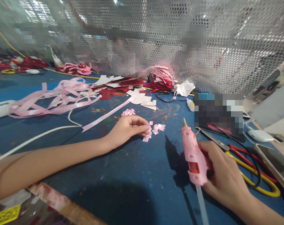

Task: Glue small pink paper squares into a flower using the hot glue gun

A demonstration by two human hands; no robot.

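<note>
Gripping the glue gun (pixel 191 150), the right hand (pixel 222 172) holds it over the right half of the surface (pixel 165 175), nozzle toward the far edge; a clear glue stick (pixel 202 203) trails from its back toward the near edge. The left hand (pixel 130 128) reaches in from the left edge, its fingertips drawn together at the pink squares (pixel 159 127) near the middle; I cannot tell whether that grip pinches one or only touches them. A cluster (pixel 128 112) of small pink pieces sits just behind it.

Toward the far right stands a small white bottle (pixel 190 104), its contents hidden and its marking too small to read. At the near left corner, a yellow label (pixel 6 215) carries a printed square code, partly cut off, beside a stained strip (pixel 62 201).

Along the far edge, under the mesh screen (pixel 142 47), lie red and pink bundles. Loose ribbon (pixel 60 108) fills the left side. Scissors (pixel 217 142) and a phone (pixel 276 165) crowd the right edge, close by the right hand. Between the hands, a blue stretch bearing the gun's shadow runs toward the near edge.
</note>
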